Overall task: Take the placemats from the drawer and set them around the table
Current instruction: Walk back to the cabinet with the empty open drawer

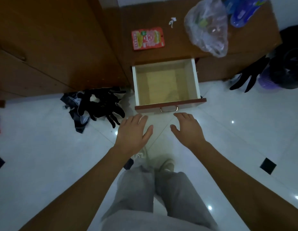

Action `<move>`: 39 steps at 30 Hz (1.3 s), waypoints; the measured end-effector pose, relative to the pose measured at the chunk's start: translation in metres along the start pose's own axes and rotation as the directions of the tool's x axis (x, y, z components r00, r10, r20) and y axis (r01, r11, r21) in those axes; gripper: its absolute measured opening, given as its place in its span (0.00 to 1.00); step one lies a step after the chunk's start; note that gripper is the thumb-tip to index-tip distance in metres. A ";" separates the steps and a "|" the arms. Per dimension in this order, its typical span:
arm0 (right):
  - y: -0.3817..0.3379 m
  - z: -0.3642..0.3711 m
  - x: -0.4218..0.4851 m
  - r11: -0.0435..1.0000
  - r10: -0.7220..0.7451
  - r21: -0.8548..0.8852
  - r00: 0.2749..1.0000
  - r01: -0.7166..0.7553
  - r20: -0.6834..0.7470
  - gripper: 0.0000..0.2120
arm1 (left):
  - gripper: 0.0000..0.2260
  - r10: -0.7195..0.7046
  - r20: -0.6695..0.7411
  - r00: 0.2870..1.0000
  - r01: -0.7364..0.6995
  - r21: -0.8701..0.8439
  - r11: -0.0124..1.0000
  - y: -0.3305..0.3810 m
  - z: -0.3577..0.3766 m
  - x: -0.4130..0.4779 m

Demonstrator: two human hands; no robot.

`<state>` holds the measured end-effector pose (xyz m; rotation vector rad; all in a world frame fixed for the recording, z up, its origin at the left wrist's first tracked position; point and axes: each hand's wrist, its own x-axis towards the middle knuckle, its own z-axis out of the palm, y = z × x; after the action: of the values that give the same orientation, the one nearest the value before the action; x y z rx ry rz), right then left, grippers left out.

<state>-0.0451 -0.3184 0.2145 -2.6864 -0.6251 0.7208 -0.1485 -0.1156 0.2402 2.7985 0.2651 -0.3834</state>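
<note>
— Where are your 2 hands?
— Your left hand (134, 130) and right hand (188, 129) hover over the glossy white tiled floor (236, 130), fingers spread, holding nothing, just before the pulled-out drawer (194, 77).
— The placemats?
— Pale yellow placemats (161, 85) lie flat inside it. A red packet (147, 38) and a plastic bag (207, 27) sit on the brown cabinet top (175, 47).

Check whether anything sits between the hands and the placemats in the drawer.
Nothing visible does. The drawer is pulled open, the yellowish placemats lie uncovered on its bottom, and the left hand and right hand hover open just before its front panel.
</note>
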 end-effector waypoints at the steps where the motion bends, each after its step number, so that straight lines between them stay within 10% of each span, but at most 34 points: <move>1: 0.006 0.015 0.011 1.000 0.002 0.006 1.000 -0.002 -0.009 0.24 | 0.26 0.013 0.000 1.000 -0.013 -0.011 1.000 -0.003 0.017 0.006; 14: 0.101 0.190 0.145 0.985 -0.154 0.034 0.949 0.170 -0.274 0.15 | 0.23 0.194 -0.183 0.964 -0.193 0.022 0.981 -0.063 0.207 0.096; 28: 0.126 0.229 0.222 0.918 -0.315 -0.080 0.593 0.388 -0.741 0.02 | 0.25 0.238 -0.355 0.904 -0.166 0.221 0.961 -0.082 0.259 0.153; 39: 0.120 0.215 0.249 0.923 -0.304 -0.065 0.614 0.380 -0.728 0.04 | 0.25 0.159 -0.375 0.913 -0.084 0.209 0.974 -0.081 0.245 0.184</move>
<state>0.0754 -0.2691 -0.1104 -2.3450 -0.8008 -0.4276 -0.0491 -0.0924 -0.0599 3.0411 0.1420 0.1968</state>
